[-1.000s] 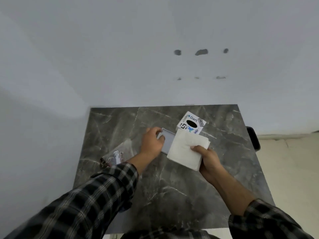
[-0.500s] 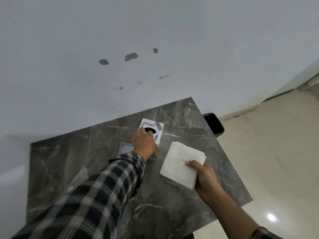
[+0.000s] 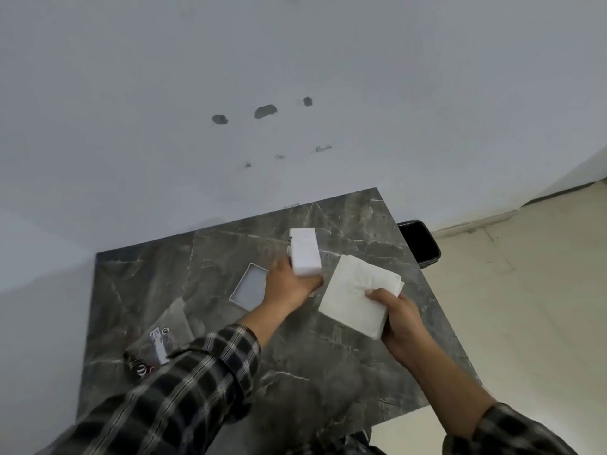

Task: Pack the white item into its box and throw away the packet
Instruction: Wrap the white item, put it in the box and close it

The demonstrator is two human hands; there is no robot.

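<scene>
My left hand (image 3: 290, 284) grips a small white box (image 3: 305, 254) by its near end, just above the table, with a plain white face turned up. To its right, my right hand (image 3: 399, 318) pinches a folded white paper item (image 3: 353, 292) by its near right corner and holds it beside the box. A shallow open tray (image 3: 249, 287), white-rimmed and grey inside, lies flat on the table left of my left hand. The clear plastic packet (image 3: 157, 343) with a printed label lies crumpled near the table's left front, partly behind my left sleeve.
A dark marble table (image 3: 328, 362) stands against a pale wall. A black bin (image 3: 418, 241) sits on the floor past the table's far right corner. Beige floor tiles run along the right side.
My left hand left the tray, reached to the printed box, then lifted and turned it plain side up. My right hand kept hold of the folded white item. The view swung.
</scene>
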